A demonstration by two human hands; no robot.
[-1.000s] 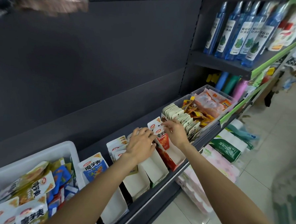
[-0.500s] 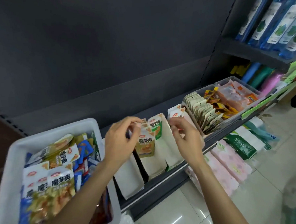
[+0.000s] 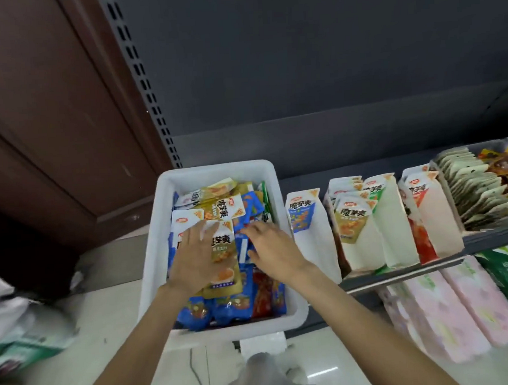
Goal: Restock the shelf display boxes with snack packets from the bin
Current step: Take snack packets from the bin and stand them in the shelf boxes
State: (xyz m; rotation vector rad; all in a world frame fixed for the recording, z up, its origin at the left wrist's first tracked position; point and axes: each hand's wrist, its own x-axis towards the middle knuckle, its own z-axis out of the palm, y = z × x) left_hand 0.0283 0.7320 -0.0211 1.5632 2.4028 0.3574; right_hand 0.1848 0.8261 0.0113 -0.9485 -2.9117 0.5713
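Observation:
A white plastic bin [image 3: 153, 250] sits at the shelf's left end, heaped with gold, blue and red snack packets. My left hand [image 3: 195, 254] lies flat with straight fingers on a gold packet [image 3: 224, 252] in the bin. My right hand [image 3: 272, 248] reaches in beside it, fingers spread over the blue packets [image 3: 244, 248], holding nothing that I can see. To the right stand white display boxes: one with a blue packet [image 3: 302, 216], one with gold packets [image 3: 351, 219], one with a green label [image 3: 378, 191], one with red packets [image 3: 417, 192].
Clear trays with beige sachets [image 3: 476, 192] and orange snacks fill the shelf's right end. Pink and green packs [image 3: 464, 302] lie on the lower shelf. A brown wooden door [image 3: 51, 114] stands left. Bags [image 3: 21, 331] sit on the tiled floor at left.
Both hands left the display boxes and moved left into the bin. The view swung left and down, so the bin is now in the centre.

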